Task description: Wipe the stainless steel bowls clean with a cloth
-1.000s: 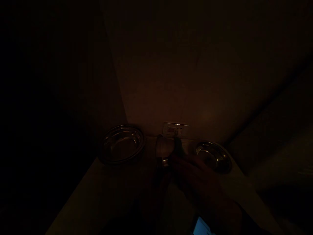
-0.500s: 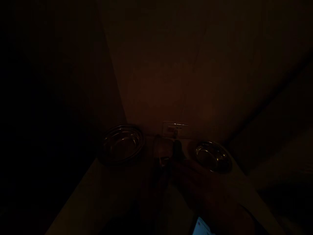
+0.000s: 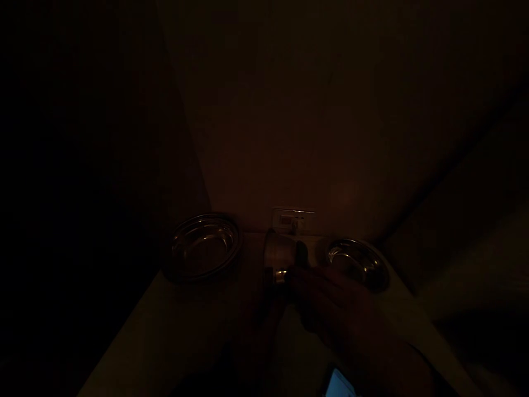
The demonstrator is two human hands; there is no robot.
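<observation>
The scene is very dark. My right hand (image 3: 330, 309) reaches forward over a pale counter (image 3: 173, 331), its fingers closed against a small metal cup-like vessel (image 3: 279, 256) near the back wall. What the fingers grip on it is hard to make out. A shiny steel bowl (image 3: 204, 248) stands to the left of the vessel and a second steel bowl (image 3: 357, 262) to its right, just beyond my knuckles. My left hand is out of view.
A pale wall plate like a socket (image 3: 294, 219) sits on the wall behind the vessel. The counter narrows into a corner, with dark walls on the left and right. A bluish-white patch (image 3: 341, 383) shows at my wrist.
The picture dimmed half a second ago and has brightened again. My right hand has stayed at the metal vessel, shifting slightly; the bowls have not moved.
</observation>
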